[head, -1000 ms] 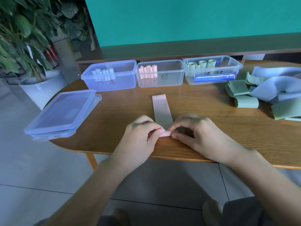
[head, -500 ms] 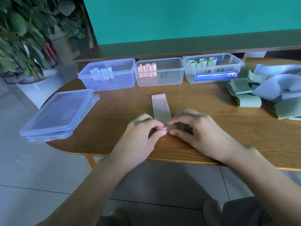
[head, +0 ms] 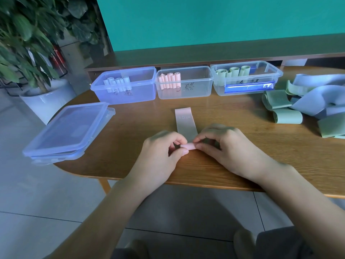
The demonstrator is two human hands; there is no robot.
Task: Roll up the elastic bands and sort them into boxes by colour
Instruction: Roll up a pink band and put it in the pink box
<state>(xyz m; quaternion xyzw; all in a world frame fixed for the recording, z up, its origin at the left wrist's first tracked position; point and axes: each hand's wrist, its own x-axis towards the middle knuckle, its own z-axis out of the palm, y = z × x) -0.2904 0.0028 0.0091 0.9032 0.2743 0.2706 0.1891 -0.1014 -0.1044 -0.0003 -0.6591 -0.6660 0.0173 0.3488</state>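
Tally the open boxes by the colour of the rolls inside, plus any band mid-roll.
box of pale blue rolls: 1
box of pink rolls: 1
box of green rolls: 1
pink band, part-rolled: 1
Total: 4

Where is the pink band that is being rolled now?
In the head view, the pink band lies flat on the table near its front edge, in front of the middle box; the left hand and right hand pinch its rolled near end.
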